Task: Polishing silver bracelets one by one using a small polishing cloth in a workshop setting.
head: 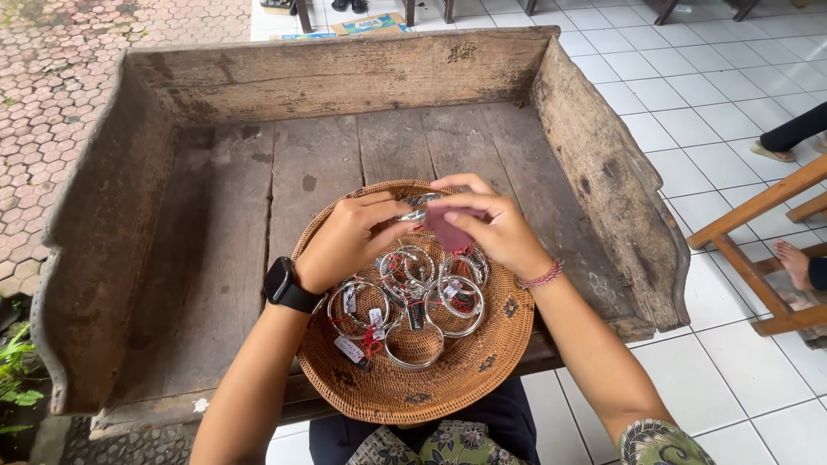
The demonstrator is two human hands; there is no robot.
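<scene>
A round woven basket tray point(469, 370) rests on a weathered wooden bench and holds several silver bangles point(418, 301) with small tags. My left hand point(349, 237), with a black watch on the wrist, pinches one silver bangle point(413, 213) over the tray's far side. My right hand point(487, 226), with a red bracelet on the wrist, holds a small dark pink cloth point(448, 231) against that bangle. Both hands meet above the tray.
The wooden bench point(215, 258) has raised sides on the left, back and right point(603, 164). White floor tiles point(689, 103) lie to the right, with a wooden chair frame point(758, 250) and another person's bare foot point(792, 263). Brick paving point(52, 86) lies left.
</scene>
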